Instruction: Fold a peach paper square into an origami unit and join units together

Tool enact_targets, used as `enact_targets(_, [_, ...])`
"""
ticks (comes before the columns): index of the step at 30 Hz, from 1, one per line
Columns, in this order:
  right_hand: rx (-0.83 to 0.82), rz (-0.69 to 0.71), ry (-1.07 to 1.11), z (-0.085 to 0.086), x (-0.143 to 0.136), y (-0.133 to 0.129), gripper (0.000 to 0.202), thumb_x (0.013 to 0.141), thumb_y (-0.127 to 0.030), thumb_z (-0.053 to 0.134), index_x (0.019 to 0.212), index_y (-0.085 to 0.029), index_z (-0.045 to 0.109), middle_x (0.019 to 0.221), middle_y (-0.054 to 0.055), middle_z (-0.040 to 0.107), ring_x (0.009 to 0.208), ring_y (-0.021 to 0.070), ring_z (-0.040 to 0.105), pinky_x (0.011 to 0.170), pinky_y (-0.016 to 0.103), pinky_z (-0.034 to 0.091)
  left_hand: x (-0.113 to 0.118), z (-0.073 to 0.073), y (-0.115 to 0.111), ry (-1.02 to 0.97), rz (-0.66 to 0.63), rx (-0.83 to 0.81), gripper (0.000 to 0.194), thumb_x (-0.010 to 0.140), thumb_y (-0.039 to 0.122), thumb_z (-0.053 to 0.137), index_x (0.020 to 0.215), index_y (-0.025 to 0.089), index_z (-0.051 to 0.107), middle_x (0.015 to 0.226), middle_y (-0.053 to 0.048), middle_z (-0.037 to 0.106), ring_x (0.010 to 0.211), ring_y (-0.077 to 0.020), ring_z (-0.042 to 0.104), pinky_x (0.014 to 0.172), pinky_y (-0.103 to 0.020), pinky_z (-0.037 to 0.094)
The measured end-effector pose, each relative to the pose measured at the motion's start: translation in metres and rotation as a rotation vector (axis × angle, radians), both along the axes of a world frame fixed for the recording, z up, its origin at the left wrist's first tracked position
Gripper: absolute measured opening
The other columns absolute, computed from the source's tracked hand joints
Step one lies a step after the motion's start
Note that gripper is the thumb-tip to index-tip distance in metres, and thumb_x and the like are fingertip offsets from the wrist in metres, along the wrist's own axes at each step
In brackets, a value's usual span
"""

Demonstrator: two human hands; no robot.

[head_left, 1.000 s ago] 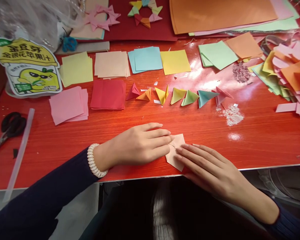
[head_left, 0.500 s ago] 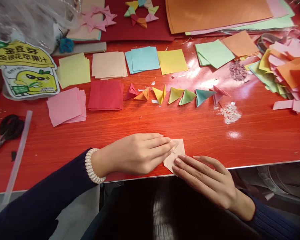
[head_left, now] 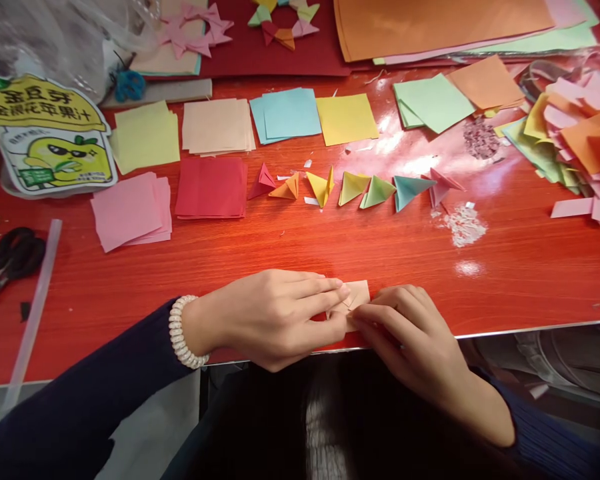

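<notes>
While both hands meet at the near edge of the red counter (head_left: 300,247), a small peach paper square (head_left: 359,294) lies flat between them, partly folded, with creases showing on its top face. The left hand (head_left: 275,313) rests on the counter with its fingers stretched toward the paper; its grip is closed on the paper's left edge, thumb below and fingertips above. The right hand (head_left: 405,327) comes in from the other side with fingers curled, and its grip pinches the paper's lower right part against the counter. A white coiled bracelet (head_left: 183,332) sits on the left wrist above a dark sleeve.

Farther back, well apart from the hands, a row of folded paper triangles (head_left: 353,188) runs across the middle of the counter, from red through orange, yellow and green to blue and pink. Behind the row lie stacks of cut squares: pink (head_left: 130,210), red (head_left: 211,187), pale yellow (head_left: 146,135), peach (head_left: 218,125), blue (head_left: 286,115) and yellow (head_left: 347,119). At the left edge are black-handled scissors (head_left: 11,259) beside a clear plastic strip (head_left: 33,310), and a yellow juice pouch (head_left: 45,133) stands behind them. Loose offcuts (head_left: 575,140) pile up at the right.
</notes>
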State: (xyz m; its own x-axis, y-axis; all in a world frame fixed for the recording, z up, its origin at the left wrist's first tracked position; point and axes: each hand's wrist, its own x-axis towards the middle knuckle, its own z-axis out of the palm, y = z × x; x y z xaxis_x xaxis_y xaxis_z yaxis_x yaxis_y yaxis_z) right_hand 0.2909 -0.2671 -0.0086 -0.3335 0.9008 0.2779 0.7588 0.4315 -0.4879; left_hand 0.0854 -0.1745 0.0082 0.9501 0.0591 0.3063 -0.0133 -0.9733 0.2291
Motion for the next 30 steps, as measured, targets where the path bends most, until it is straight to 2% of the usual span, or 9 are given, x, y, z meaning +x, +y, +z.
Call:
enact_targets(4, [0.001,-0.023,-0.011,0.0,-0.001,0.0,0.009,0.082,-0.011,0.056,0.087,-0.018,0.057,0.077,0.004,0.056,0.071,0.016,0.046,0.065,0.031,0.041,-0.002,-0.001,0.0,-0.009,-0.015,0.018,0.028,0.087,0.019,0.047,0.112,0.012,0.057,0.123,-0.013,0.058,0.113,-0.0224,0.056,0.095,-0.035,0.051])
enact_targets(10, [0.022,-0.052,-0.048,-0.004,-0.003,0.0,0.007,0.081,-0.013,0.057,0.084,-0.019,0.055,0.073,0.003,0.056,0.067,0.0161,0.046,0.062,0.032,0.041,-0.004,-0.002,-0.001,0.028,-0.031,0.13,0.034,0.087,0.018,0.047,0.119,0.007,0.053,0.124,-0.016,0.056,0.114,-0.0247,0.055,0.095,-0.036,0.051])
enact_targets(14, [0.106,-0.073,-0.073,-0.008,0.004,-0.007,0.012,0.079,-0.016,0.062,0.09,-0.018,0.058,0.075,0.004,0.059,0.068,0.0162,0.049,0.063,0.032,0.043,-0.004,-0.002,-0.003,0.041,-0.023,0.156,0.035,0.088,0.018,0.046,0.12,0.007,0.052,0.122,-0.015,0.057,0.111,-0.0244,0.057,0.093,-0.036,0.052])
enact_targets(16, [0.213,0.013,-0.075,-0.009,0.01,-0.011,0.021,0.077,-0.016,0.065,0.097,-0.019,0.06,0.082,0.005,0.063,0.078,0.0176,0.056,0.069,0.033,0.046,-0.004,-0.002,-0.004,0.036,-0.022,0.146,0.036,0.088,0.019,0.046,0.123,0.008,0.05,0.125,-0.013,0.056,0.11,-0.0231,0.058,0.093,-0.036,0.052])
enact_targets(19, [0.338,0.256,-0.151,-0.009,0.02,-0.014,0.03,0.075,-0.013,0.066,0.104,-0.016,0.062,0.098,0.004,0.068,0.098,0.0165,0.06,0.084,0.031,0.047,-0.003,-0.004,-0.005,0.008,-0.014,0.11,0.035,0.087,0.021,0.048,0.12,0.009,0.053,0.125,-0.011,0.056,0.109,-0.0233,0.058,0.095,-0.036,0.051])
enact_targets(22, [0.283,0.339,-0.23,-0.01,0.026,-0.016,0.032,0.079,-0.017,0.063,0.111,-0.016,0.06,0.11,0.002,0.067,0.109,0.0153,0.057,0.097,0.032,0.043,-0.004,-0.005,-0.005,0.015,-0.001,0.081,0.032,0.088,0.023,0.049,0.116,0.01,0.056,0.124,-0.01,0.057,0.111,-0.0246,0.056,0.095,-0.037,0.051])
enact_targets(25, [0.202,0.283,-0.249,-0.009,0.031,-0.017,0.037,0.08,-0.022,0.062,0.117,-0.019,0.057,0.112,0.001,0.066,0.114,0.018,0.055,0.104,0.039,0.036,-0.003,-0.002,-0.005,0.077,-0.005,0.071,0.036,0.088,0.023,0.048,0.121,0.009,0.053,0.13,-0.013,0.052,0.114,-0.0242,0.055,0.096,-0.036,0.05])
enact_targets(28, [0.197,0.217,-0.238,-0.002,0.033,-0.015,0.036,0.08,-0.019,0.062,0.115,-0.021,0.058,0.109,0.0,0.067,0.116,0.0191,0.053,0.107,0.04,0.031,-0.003,0.0,-0.004,0.099,-0.003,0.076,0.038,0.088,0.023,0.047,0.124,0.01,0.05,0.136,-0.013,0.045,0.112,-0.0226,0.056,0.096,-0.035,0.049])
enact_targets(30, [0.195,0.193,-0.225,0.003,0.032,-0.01,0.033,0.081,-0.017,0.061,0.114,-0.022,0.059,0.108,-0.001,0.067,0.116,0.0193,0.052,0.107,0.041,0.03,-0.002,0.0,-0.004,0.076,0.005,0.105,0.037,0.088,0.023,0.048,0.123,0.011,0.051,0.134,-0.011,0.048,0.11,-0.022,0.057,0.095,-0.034,0.05])
